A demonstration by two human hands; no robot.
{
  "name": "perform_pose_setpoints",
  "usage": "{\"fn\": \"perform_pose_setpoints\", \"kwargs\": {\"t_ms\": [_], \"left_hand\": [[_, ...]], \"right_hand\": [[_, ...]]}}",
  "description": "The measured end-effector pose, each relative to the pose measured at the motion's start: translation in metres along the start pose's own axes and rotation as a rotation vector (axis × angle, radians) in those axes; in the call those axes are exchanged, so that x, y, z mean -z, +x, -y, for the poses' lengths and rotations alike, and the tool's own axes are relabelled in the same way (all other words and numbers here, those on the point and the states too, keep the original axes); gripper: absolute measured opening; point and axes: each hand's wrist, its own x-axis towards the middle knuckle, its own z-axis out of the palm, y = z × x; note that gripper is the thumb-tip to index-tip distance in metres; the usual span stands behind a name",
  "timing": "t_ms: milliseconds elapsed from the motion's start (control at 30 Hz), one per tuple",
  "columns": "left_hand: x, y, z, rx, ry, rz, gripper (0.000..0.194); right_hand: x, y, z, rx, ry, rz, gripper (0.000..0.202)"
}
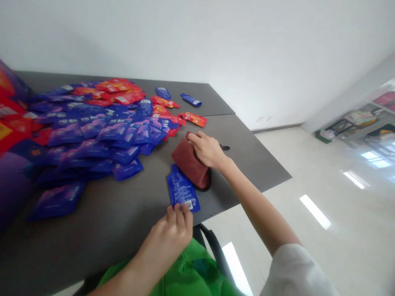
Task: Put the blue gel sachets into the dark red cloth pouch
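Observation:
On the dark table, a couple of blue pouches [182,189] lie overlapping, printed side up with a barcode at the near end. My left hand [173,228] is closed, its fingertips pinching that near end. Over the far part of the pouches lies a folded reddish-brown cloth [188,160], with a dark edge showing at its lower right. My right hand [207,150] is closed around the top of the cloth. What lies under the cloth is hidden. A small black object [225,147] sits just beyond my right wrist, too small to name.
A big heap of blue pouches [105,129] and red pouches [119,88] covers the table's left side. Single pouches lie near the back, including a red one [194,119]. The table [262,164] ends at the right, above a glossy floor. A white wall stands behind.

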Motion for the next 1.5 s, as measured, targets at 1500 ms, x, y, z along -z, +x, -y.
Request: {"fn": "perform_pose_setpoints", "kwargs": {"t_ms": [1500], "left_hand": [[0.044,0.002,0.104,0.826,-0.989,-0.498,0.013]], "right_hand": [[-0.044,-0.016,-0.033,-0.179,0.409,-0.408,0.022]]}}
